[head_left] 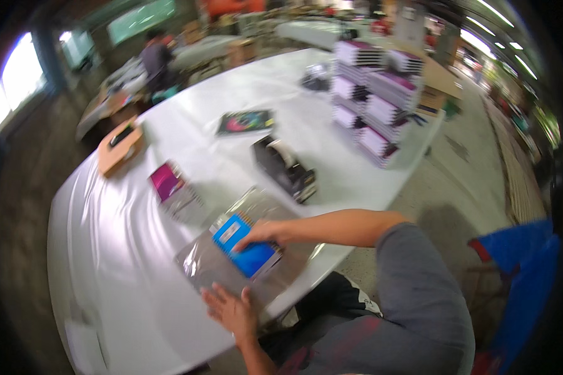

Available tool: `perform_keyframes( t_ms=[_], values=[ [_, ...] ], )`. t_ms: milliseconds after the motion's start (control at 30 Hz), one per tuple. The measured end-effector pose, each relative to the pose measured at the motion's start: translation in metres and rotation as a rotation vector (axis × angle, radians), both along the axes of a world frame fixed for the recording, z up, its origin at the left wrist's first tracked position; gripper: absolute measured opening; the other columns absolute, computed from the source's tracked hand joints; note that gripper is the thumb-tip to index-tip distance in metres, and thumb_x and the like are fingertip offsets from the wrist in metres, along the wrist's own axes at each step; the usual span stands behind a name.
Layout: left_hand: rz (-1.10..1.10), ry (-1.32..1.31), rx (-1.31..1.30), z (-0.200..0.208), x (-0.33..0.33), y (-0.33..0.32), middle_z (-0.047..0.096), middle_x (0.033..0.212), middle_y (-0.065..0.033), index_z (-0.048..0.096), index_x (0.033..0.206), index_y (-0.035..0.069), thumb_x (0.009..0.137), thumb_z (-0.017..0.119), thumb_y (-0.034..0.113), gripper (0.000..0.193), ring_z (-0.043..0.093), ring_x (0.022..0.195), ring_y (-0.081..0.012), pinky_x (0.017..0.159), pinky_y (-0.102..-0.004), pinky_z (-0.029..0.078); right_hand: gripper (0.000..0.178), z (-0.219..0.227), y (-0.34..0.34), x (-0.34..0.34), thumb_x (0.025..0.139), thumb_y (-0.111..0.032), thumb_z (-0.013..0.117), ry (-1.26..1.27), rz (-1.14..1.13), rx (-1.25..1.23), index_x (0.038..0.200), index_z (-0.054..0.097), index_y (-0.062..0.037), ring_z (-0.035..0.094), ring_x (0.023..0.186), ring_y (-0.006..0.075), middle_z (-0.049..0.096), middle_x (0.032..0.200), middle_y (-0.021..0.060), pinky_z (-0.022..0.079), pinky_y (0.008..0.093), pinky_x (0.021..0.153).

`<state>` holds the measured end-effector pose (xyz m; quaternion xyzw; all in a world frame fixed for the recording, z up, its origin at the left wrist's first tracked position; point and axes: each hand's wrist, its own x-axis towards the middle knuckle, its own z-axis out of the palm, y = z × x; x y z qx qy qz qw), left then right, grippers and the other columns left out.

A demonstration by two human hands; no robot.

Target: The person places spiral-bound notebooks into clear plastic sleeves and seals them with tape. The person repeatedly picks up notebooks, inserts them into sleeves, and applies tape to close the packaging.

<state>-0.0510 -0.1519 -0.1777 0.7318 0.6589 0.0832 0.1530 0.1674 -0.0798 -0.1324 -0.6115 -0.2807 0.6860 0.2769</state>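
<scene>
A blue spiral notebook [251,257] with a white label lies slanted on a stack of clear plastic bags [213,265] at the table's near edge. Reaching in from the right, my right hand [263,232] grips the notebook by its far right side, thumb laid over the cover; its other fingers are partly hidden. My left hand [233,310] rests with fingers spread at the near edge of the bags, holding nothing. Beyond the bags stands a black tape dispenser [284,167]. Left of them is a magenta-and-white notebook or packet [172,185], blurred.
Tall stacks of notebooks [375,100] rise at the table's far right. A dark, colourful packet [246,122] lies mid-table, and a cardboard box piece [120,147] with a black object sits at the left edge. Another person [155,59] is at the far left.
</scene>
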Motion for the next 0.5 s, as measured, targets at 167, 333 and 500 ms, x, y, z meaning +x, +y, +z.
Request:
perform_keyframes(
  t_ms=[167,333,500],
  values=[
    [-0.037,0.088,0.198,-0.032,-0.01,0.007,0.026,0.141,-0.028,0.02,0.143,0.0,0.081,0.062,0.04,0.085,0.025,0.133,-0.0343,0.105,-0.0503,0.024,0.068,0.008,0.004,-0.007,0.058,-0.032,0.086,-0.052,0.049,0.082,0.109,0.06,0.0033,0.065,0.088,0.024,0.065,0.104,0.0146,0.054,0.0388,0.078],
    [-0.172,-0.109,0.176,0.017,-0.002,0.015,0.023,0.146,-0.0195,0.04,0.136,0.006,0.071,0.077,0.026,0.077,0.032,0.127,-0.0344,0.101,-0.0495,0.031,0.075,0.006,0.002,0.0,0.052,-0.039,0.088,-0.098,0.077,0.123,0.108,0.061,0.0041,0.065,0.088,0.0252,0.065,0.105,0.016,0.054,0.0372,0.079],
    [-0.207,-1.033,-0.179,0.014,-0.027,0.073,0.05,0.12,-0.0173,0.054,0.125,0.004,0.08,0.07,0.017,0.05,0.055,0.083,-0.0216,0.063,-0.0312,0.047,0.073,0.028,-0.01,0.003,0.054,-0.039,0.087,-0.052,0.068,0.072,0.107,0.062,0.0037,0.066,0.088,0.0251,0.065,0.104,0.016,0.054,0.0369,0.079]
  ],
)
